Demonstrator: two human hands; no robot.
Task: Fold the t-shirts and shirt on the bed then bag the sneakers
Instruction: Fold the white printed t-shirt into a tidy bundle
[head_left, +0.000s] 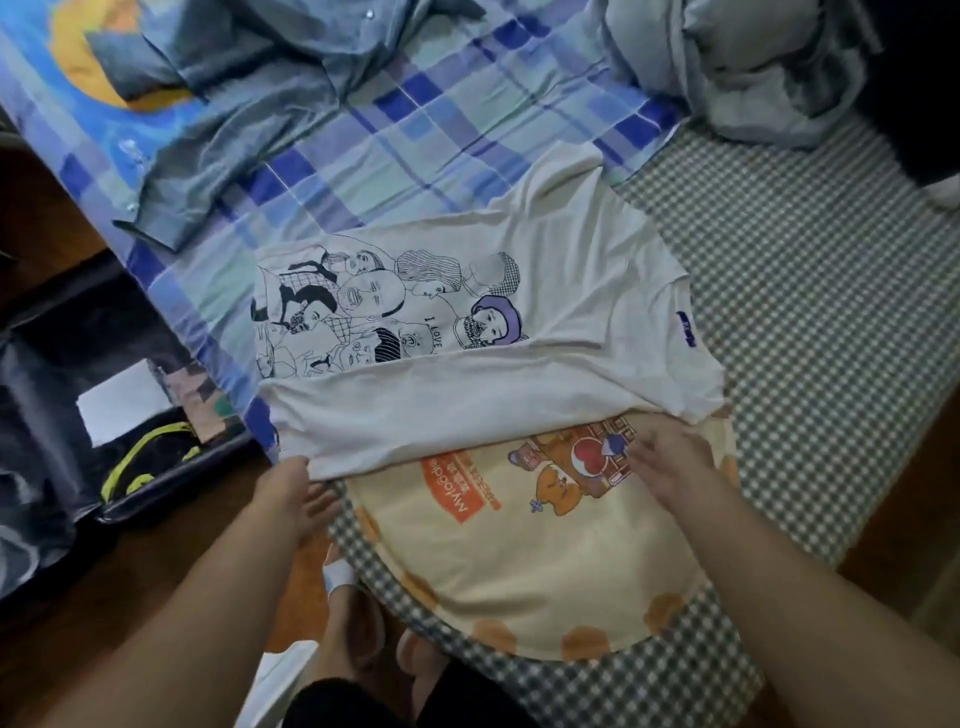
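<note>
The person's knees and slippered feet (358, 631) stand at the bed's (810, 291) near edge, both bare forearms reaching over it. The left hand (288, 493) pinches the near left corner of the white t-shirt (467, 410), fingers curled under the hem. The right hand (670, 460) lies spread and nearly flat at the shirt's near right corner, fingers on the fabric; whether it pinches anything is hard to tell from here. The t-shirt lies crosswise near the bed's near edge, one long side already turned over so a plain band covers part of its line-drawn print of faces. It overlaps a round cream mat (545, 561) with orange scallops and a cartoon print. So the first fold is done, and the cross folds remain. The grey button-up shirt (249, 93) sprawls unfolded toward the far left corner, soft and creased, on a blue plaid sheet (415, 140). No sneakers are in view; bagging looks untouched. An open suitcase (93, 415) sits on the floor, left.
</note>
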